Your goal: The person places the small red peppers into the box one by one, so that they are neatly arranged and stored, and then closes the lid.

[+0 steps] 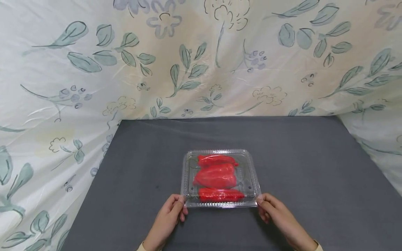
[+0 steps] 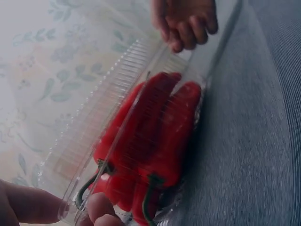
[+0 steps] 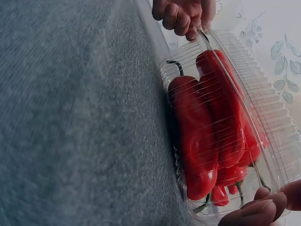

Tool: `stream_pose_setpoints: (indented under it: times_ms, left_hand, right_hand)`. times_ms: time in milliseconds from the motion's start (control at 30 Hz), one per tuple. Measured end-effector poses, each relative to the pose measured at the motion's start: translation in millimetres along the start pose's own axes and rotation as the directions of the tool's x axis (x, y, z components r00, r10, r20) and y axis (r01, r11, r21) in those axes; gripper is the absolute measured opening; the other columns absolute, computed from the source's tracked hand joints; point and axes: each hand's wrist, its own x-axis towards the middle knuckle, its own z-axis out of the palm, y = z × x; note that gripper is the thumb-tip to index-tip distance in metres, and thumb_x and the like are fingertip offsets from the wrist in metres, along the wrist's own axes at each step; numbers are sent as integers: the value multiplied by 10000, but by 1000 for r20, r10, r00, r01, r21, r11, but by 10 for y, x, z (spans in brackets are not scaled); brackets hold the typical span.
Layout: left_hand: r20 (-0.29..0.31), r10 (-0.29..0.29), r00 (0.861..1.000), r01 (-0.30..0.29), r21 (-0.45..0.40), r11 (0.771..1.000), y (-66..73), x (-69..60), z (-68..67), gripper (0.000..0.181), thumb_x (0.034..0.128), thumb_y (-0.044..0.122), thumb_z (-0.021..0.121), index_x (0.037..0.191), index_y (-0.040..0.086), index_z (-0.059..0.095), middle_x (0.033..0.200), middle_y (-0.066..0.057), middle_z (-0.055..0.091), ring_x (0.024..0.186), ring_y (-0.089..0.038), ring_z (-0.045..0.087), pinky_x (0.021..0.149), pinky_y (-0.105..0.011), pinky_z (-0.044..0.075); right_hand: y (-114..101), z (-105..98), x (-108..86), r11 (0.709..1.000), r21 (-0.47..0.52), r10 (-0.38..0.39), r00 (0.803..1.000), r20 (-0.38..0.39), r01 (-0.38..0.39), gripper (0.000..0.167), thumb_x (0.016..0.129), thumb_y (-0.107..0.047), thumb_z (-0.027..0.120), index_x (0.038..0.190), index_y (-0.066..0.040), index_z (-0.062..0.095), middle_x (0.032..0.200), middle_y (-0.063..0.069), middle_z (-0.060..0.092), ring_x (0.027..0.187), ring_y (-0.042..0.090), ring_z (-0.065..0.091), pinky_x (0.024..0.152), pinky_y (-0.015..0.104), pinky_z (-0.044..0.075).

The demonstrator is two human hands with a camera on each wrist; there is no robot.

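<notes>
A clear plastic clamshell box sits on the dark grey cloth, its lid lying over several red peppers. My left hand pinches the rim at the near left corner between thumb and fingers. At the near right corner, my right hand pinches the rim in the same way. Green stems show on the peppers through the plastic in the left wrist view. The right wrist view shows the box from its other end, with peppers packed side by side. Whether the lid is fully latched cannot be told.
The grey cloth spreads around the box on every side. Behind it and along the left and right edges hangs a pale curtain printed with leaves and flowers.
</notes>
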Motion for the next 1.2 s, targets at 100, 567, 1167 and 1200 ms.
stream_pose_setpoints:
  times_ms: [100,567,1167,1200]
  left_hand:
    - [60,-18,998,20,-33,999,0,-5,4,394,1014,341,446,1028,-50,498,750,-27,567,583,-96,508,535,-208,382]
    - [67,37,997,-34,-49,998,-16,34,133,368,1025,312,429,973,-48,485,728,-26,532,567,-82,474,533,-200,390]
    - [74,33,997,-27,-81,996,-56,39,153,374,1011,347,450,1000,-26,473,750,-24,514,599,-85,478,576,-225,450]
    - [77,31,997,-25,-81,996,-57,38,154,370,1011,343,453,1003,-26,473,751,-23,513,601,-84,477,577,-223,449]
  right_hand:
    - [10,-11,-9,1000,3,-17,1000,5,17,284,991,-211,485,899,58,497,676,33,475,563,117,475,542,282,428]
    - [57,-60,-48,997,74,-24,1000,19,22,324,1018,-225,424,892,70,469,711,58,478,593,127,476,564,301,432]
    - [129,-39,-50,991,118,-64,998,1,64,321,1026,-229,416,910,67,466,714,59,467,591,150,473,565,326,421]
    - [134,-37,-49,990,122,-73,997,-1,73,326,1026,-226,414,909,75,461,713,60,463,588,154,470,562,330,416]
